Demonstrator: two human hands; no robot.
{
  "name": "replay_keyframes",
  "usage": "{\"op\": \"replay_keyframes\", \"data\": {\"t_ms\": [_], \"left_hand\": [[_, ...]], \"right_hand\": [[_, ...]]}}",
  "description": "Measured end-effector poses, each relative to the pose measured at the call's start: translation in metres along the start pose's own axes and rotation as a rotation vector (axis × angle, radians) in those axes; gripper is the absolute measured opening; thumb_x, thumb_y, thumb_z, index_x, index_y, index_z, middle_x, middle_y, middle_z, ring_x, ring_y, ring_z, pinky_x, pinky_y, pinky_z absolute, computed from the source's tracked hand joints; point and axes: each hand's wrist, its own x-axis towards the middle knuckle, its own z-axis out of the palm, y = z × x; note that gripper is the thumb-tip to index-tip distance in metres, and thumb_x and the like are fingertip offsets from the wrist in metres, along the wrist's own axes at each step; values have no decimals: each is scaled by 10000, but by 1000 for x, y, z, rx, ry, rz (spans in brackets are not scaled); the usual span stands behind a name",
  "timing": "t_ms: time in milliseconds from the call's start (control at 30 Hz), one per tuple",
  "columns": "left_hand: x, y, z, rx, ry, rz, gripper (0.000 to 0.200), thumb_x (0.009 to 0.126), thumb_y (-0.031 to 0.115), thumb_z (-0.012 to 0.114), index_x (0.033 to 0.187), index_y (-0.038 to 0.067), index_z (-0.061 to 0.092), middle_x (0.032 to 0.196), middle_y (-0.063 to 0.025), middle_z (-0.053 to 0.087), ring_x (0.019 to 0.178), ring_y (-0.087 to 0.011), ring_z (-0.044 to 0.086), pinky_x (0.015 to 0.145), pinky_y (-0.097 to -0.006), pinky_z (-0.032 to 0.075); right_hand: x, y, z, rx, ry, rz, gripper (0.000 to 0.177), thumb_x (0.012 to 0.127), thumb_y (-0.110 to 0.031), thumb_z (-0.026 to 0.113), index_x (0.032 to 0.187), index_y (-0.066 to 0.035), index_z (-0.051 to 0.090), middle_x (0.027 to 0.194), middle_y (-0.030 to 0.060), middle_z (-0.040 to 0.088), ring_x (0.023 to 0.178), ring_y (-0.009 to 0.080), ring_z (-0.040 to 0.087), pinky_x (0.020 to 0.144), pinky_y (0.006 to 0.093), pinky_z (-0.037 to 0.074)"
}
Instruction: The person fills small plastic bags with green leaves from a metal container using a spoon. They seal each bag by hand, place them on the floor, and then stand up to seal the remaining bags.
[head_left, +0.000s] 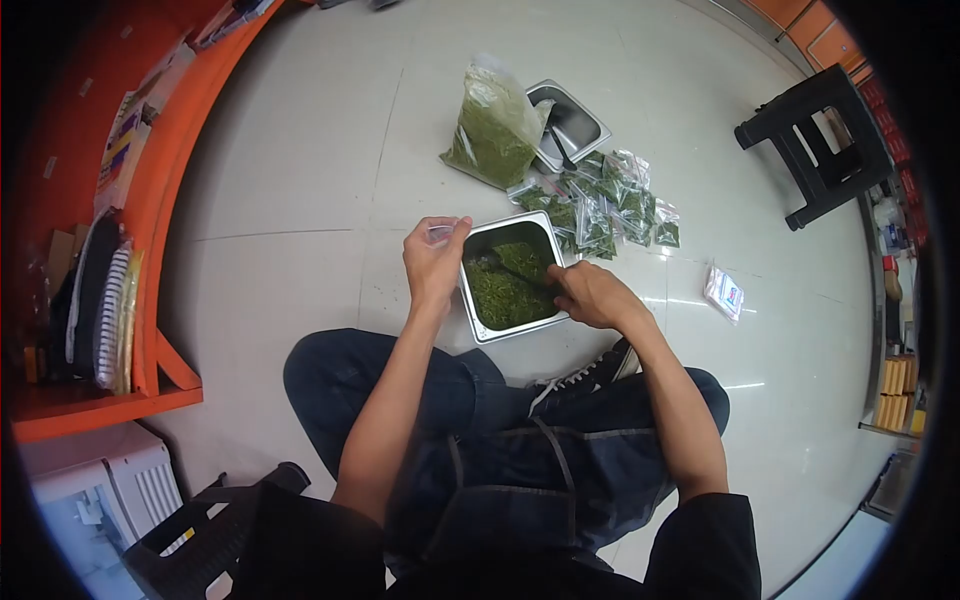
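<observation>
A steel pan (478,312) of green dried leaves sits on the white tiled floor in front of my knees. My left hand (433,262) holds a small clear plastic bag (443,232) at the pan's left rim. My right hand (590,294) grips a spoon (503,264) that reaches into the leaves. Beyond the pan lies a heap of several filled small bags (605,208), a large bag of the same green leaves (492,128) and a second steel pan (572,124), which is empty.
A black plastic stool (822,140) stands at the far right. A small packet (724,291) lies on the floor to the right. Orange shelves (150,230) with papers run along the left. A white appliance (90,490) and a dark crate (200,540) are near my left side.
</observation>
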Motion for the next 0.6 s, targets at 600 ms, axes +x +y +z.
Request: {"op": "replay_keyframes", "data": {"t_ms": [600], "left_hand": [[-14, 13, -5, -308, -193, -445, 245, 854, 143, 767, 1002, -36, 688, 918, -98, 696, 777, -167, 662, 680, -316, 543]], "right_hand": [[8, -17, 18, -428, 353, -24, 218, 957, -105, 498, 972, -3, 691, 899, 214, 660, 732, 342, 703, 614, 445, 555]]}}
